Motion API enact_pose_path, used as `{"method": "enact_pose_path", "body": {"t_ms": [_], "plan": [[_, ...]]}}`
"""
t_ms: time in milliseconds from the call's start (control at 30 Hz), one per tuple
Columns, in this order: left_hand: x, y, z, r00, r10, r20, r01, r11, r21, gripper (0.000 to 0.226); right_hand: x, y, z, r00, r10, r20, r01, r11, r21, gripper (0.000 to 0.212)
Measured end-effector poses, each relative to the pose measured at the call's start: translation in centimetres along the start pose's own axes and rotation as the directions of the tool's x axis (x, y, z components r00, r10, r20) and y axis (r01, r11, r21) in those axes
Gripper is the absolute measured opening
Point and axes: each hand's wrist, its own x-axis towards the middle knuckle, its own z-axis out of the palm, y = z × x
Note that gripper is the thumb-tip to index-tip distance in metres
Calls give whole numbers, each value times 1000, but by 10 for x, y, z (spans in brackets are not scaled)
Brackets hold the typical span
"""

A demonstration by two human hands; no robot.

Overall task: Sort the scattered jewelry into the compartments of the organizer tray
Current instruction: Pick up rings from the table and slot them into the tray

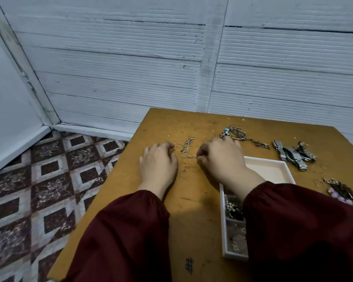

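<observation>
The thin chain point(189, 150) lies on the counter point(192, 200) just past the far-left corner of the organizer tray point(263, 159). It is a fine silvery strand, bunched into a few small loops at its far end, with a kinked tail running back toward the tray. My right grip point(222, 157) reaches across the tray's left edge. Its thumb and forefinger are closed together on that tail, pinching the end of the chain. My left grip point(159, 161) rests palm-down on the counter farther left of the tray. Its fingers are loosely curled and hold nothing I can make out, and the fingertips sit just beside two thin wire rings point(175, 144).

I judge the chain to be very light and completely limp. It will drape, swing and snag on itself, and the looped end may be knotted. A fingertip pinch at one end looks right for lifting it, but it should rise slowly so the loops pull free rather than tighten. The rings are stiff, flat to the counter and hard to get a nail under.

The tray's far compartment shows a bare pale floor, while its nearer ones hold small beads point(232, 208). A tangle of chains point(237, 135) and some metal watches point(293, 155) lie beyond the tray's far edge.
</observation>
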Motion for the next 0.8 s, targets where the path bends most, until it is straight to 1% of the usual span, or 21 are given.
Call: {"method": "enact_pose_path", "body": {"t_ms": [100, 200, 333, 533, 700, 800], "plan": [[11, -3, 5, 1000, -2, 2, 2, 1000, 7, 30, 10, 0, 5, 999, -24, 39, 27, 996, -83, 25], [18, -6, 7, 1000, -6, -11, 6, 1000, -15, 29, 18, 3, 8, 998, -19, 68, 27, 993, -119, 27], [27, -8, 10, 1000, -13, -21, 11, 998, -55, 27, 23, 3, 10, 998, -28, 51, 35, 991, -133, 23], [38, -9, 13, 1000, -14, -28, 12, 997, -79, 26, 26, -2, 16, 997, -59, 46, 67, 974, -218, 27], [42, -10, 15, 1000, 8, -27, -9, 997, -70, 25, 26, -4, 17, 997, -60, 53, 71, 969, -236, 33], [45, -11, 16, 999, 39, -25, -40, 997, -68, 24, 28, -5, 15, 997, -54, 59, 66, 972, -227, 32]]}}
